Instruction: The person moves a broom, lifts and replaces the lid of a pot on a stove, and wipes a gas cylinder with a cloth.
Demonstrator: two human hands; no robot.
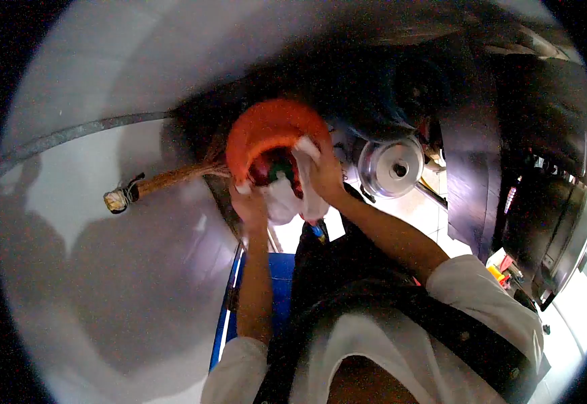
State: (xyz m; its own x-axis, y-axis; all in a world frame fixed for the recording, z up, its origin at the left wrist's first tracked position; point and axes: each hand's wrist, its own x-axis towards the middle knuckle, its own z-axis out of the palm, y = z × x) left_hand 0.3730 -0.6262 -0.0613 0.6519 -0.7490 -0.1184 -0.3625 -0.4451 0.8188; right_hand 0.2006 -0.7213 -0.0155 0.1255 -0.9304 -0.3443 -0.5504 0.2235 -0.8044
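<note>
An orange round container (277, 118), like a bucket, is at the upper middle, its opening facing my body. My left hand (248, 204) is at its lower left rim, fingers bent round the edge and partly blurred. At the right side of the rim is my right hand (324, 176), closed on a whitish cloth or bag (310, 188) that hangs over the rim. More of this whitish material lies between my hands. Something dark red and green shows inside the container; I cannot make out what it is.
A straw broom (179, 178) lies to the left against a pale wall (105, 269). A shiny metal lid or pot (391, 168) stands to the right. Blue plastic (280, 269) is below my hands. Dark cabinets or appliances (542, 168) are at the far right.
</note>
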